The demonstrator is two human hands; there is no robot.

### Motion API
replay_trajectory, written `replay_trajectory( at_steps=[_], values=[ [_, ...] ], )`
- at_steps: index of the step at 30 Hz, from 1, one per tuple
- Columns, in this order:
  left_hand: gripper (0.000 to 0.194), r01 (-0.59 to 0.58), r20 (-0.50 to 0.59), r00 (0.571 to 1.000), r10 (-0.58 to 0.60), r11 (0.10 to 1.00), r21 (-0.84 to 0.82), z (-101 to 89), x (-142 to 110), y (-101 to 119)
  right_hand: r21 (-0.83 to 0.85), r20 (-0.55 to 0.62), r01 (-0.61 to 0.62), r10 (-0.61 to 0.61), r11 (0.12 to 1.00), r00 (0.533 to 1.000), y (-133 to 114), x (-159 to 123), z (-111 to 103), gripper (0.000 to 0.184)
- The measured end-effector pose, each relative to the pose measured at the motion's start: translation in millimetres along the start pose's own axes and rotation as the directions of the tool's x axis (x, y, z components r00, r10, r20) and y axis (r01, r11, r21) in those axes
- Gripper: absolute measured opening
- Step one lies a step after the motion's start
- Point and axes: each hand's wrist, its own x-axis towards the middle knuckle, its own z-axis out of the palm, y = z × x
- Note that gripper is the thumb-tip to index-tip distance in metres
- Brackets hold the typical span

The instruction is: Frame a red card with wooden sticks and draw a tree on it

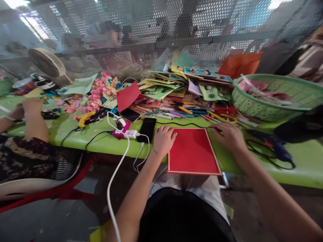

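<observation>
- Green table (267, 173), cluttered toward the back, red board (190, 151) up front with its near edge hanging over.
- Left hand (164, 139) is the closer one: palm down on the board's left edge, fingers a bit spread.
- Right hand (229, 136) sits just past the far right corner, fingers loosely bent; can't tell if they're pinching anything.
- Board's squarish, no obvious long axis, between both hands.

Plain red card (193, 151) with cream edging; lime-green desk (306, 168); pale green basket (254, 109), far right; magenta adapter (126, 126); yellow glue gun (85, 118); dark floral clothing (17, 159), left.
</observation>
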Motion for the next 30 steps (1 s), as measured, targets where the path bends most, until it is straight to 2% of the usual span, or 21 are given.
replay_trajectory(
  at_steps=[4,10,16,22,30],
  values=[
    [0.024,0.011,-0.047,0.999,-0.011,1.000,0.008,-0.1,-5,0,-0.026,0.013,-0.068,0.068,0.997,0.998,6,-4,2,0.034],
    [0.025,0.007,-0.086,0.996,-0.007,1.000,0.007,2.0,-6,0,-0.073,0.057,-0.070,0.074,0.995,0.996,8,-3,7,0.031],
    [0.020,-0.092,-0.083,0.993,0.089,0.996,-0.022,1.0,-3,3,-0.097,0.004,-0.030,0.031,0.995,1.000,1,-3,5,0.035],
    [0.023,-0.104,-0.073,0.992,0.103,0.995,-0.007,0.8,-3,4,-0.036,-0.024,0.002,-0.003,0.999,1.000,-1,-4,5,0.033],
    [0.035,-0.035,-0.072,0.997,0.040,0.997,0.066,-4.0,-7,4,0.128,-0.036,-0.055,0.060,0.990,0.998,-4,-7,-6,0.031]
  ],
)
